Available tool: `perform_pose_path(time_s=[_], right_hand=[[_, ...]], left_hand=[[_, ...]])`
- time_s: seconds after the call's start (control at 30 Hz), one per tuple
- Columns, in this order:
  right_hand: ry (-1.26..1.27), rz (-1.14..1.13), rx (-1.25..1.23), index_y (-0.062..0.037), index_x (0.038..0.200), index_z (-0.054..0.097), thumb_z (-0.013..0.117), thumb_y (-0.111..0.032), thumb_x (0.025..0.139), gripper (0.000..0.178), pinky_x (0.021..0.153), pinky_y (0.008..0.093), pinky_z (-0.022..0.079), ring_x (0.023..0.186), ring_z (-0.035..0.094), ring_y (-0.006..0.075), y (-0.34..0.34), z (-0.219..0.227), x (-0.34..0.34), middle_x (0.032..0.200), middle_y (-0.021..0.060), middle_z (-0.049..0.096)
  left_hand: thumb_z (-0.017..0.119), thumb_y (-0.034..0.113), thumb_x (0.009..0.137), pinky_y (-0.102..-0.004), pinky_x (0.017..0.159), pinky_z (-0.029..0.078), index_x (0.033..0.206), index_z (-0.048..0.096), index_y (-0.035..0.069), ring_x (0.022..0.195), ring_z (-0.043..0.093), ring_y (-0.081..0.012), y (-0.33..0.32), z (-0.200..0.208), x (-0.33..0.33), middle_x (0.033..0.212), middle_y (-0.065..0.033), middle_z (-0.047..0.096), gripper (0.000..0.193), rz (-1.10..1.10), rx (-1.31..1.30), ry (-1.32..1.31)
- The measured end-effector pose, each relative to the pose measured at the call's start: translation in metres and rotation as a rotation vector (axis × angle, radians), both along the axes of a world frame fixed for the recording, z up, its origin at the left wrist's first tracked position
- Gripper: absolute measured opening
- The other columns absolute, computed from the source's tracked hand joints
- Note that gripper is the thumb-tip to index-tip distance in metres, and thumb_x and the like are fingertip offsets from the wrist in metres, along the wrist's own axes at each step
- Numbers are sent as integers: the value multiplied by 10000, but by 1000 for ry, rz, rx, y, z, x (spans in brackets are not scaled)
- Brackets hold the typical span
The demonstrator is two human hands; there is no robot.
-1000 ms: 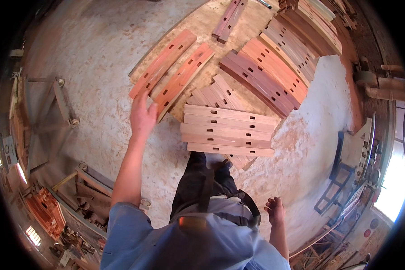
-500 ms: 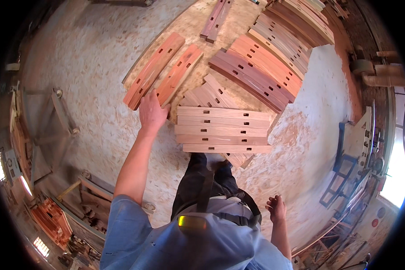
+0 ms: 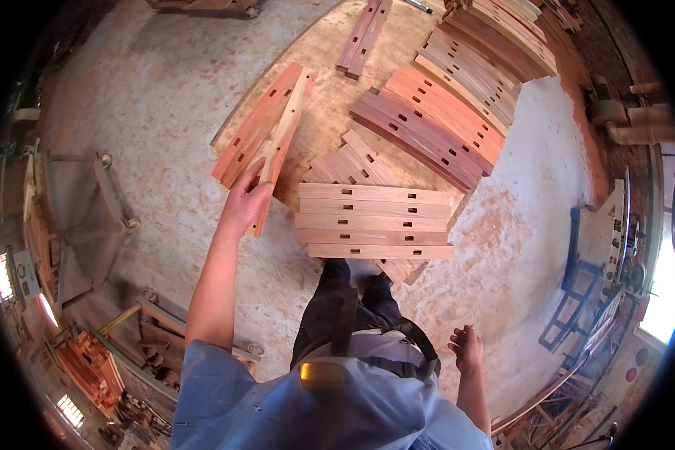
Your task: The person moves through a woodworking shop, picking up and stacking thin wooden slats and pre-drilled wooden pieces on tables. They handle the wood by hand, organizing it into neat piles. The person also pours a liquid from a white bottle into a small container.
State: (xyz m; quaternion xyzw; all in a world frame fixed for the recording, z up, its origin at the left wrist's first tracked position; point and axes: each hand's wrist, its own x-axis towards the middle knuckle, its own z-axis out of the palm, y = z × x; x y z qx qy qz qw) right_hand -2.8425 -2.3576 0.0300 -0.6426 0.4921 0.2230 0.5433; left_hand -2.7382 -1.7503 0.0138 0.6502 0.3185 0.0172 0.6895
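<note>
My left hand grips a reddish mortised wooden slat near its lower end, fingers over the top. The slat is turned partly on edge, its far end beside the reddish boards on the left of the worktable. Some of the hand's grip is hidden beneath the slat. Away from the table, my right hand hangs at my right side, loosely curled with the fingers apart and nothing in it. In front of me, pale mortised slats lie side by side across other pale slats set at a slant.
Dark purplish slats and orange slats lie in rows on the right of the table. Two narrow slats lie farther back. A wheeled frame stands at left; a blue metal frame stands at right.
My left hand has taken hold of the right-hand reddish slat, tilted it and drawn it toward me and leftward. My right hand still hangs at my side.
</note>
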Motion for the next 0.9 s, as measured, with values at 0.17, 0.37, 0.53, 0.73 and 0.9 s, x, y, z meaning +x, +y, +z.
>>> perform_pose_path(time_s=[0.17, 0.37, 0.53, 0.73, 0.9], right_hand=[[23, 8, -9, -32, 1202, 506, 511, -391, 964, 431, 622, 343, 535, 769, 616, 205, -2, -4, 2, 991, 119, 623], [25, -4, -16, -45, 1182, 517, 517, -394, 959, 414, 616, 342, 530, 771, 616, 203, -5, -7, -2, 993, 115, 624], [24, -5, -15, -52, 1134, 535, 527, -383, 951, 379, 607, 338, 524, 765, 613, 194, -5, -7, -2, 967, 105, 625], [1, -40, -25, -51, 1037, 559, 534, -350, 941, 316, 578, 333, 519, 739, 609, 181, 1, -5, 0, 917, 93, 627], [14, -35, -1, -43, 1164, 525, 535, -373, 941, 399, 628, 334, 514, 778, 604, 192, -7, -7, -1, 977, 101, 617]], left_hand=[[590, 321, 895, -345, 886, 509, 1297, 510, -12, 992, 637, -215, 22, -13, -21, 1166, -156, 614, 528, -16, -587, -30], [564, 460, 891, -418, 788, 549, 1342, 437, -24, 972, 623, -339, 12, -22, -32, 1160, -241, 577, 674, -44, -1065, -274], [554, 468, 892, -437, 776, 557, 1349, 416, -32, 916, 621, -363, 3, -14, -31, 1115, -253, 572, 691, 18, -1202, -270], [533, 484, 890, -432, 747, 565, 1313, 436, -54, 897, 617, -346, -4, -15, -32, 1121, -271, 560, 691, -2, -1270, -370], [533, 490, 886, -422, 741, 563, 1298, 429, -86, 905, 608, -361, -18, -12, -32, 1101, -273, 550, 716, 2, -1444, -438]])
